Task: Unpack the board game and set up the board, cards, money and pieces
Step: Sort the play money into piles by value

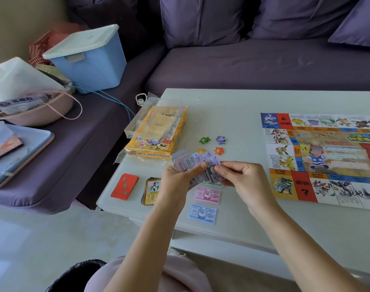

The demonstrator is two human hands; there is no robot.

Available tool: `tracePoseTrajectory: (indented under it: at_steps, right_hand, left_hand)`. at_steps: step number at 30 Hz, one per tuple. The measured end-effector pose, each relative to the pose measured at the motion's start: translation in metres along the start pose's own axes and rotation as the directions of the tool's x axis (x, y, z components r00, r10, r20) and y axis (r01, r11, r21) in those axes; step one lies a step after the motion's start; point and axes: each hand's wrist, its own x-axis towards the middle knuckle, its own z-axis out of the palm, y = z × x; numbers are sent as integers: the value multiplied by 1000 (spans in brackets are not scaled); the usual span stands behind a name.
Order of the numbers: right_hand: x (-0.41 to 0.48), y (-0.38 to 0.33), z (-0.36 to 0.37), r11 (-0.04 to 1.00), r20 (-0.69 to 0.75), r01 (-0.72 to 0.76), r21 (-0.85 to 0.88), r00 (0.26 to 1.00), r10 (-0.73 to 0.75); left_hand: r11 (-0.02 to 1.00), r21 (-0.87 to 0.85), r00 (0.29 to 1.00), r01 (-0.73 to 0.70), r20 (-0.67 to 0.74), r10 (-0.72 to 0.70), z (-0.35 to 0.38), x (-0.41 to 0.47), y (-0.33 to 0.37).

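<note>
Pinching banknotes [197, 163] — left hand [177, 180], right hand [243, 180] — near board [327, 159] edge

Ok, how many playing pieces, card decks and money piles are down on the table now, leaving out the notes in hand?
Star pieces: 4 (green star, purple star, orange star, yellow star, partly hidden)
Card decks: 2 (red deck, yellow-bordered deck)
Banknote piles: 2 (pink 1000s, blue 500s)
Total: 8

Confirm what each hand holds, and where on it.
Left hand grips the fanned money stack by its near-left end; right hand pinches a purple note of that stack at its right edge.
</note>
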Motion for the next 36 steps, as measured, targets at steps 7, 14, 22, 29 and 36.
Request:
tracePoseTrajectory:
  at_steps: [7,14,22,29,36]
  right_hand:
    - [10,-7,-6,999,14,-6,-37,1000,6]
    - [21,-11,-10,994,47,8,-110,999,-2]
    - [28,-25,-31,999,46,-46,1,998,45]
    - [27,-18,-20,994,116,-62,-94,991,73]
    - [38,-18,-15,984,146,-8,-177,989,34]
  left_hand:
    - [1000,-11,999,29,39,-28,-2,0,1]
    - [998,-26,999,50,18,-49,-3,2,3]
    - [999,-20,999,34,-32,-35,-7,4,2]
    - [1000,27,1000,5,2,-5,-2,3,0]
    - [999,30,999,13,-36,-12,-5,3,2]
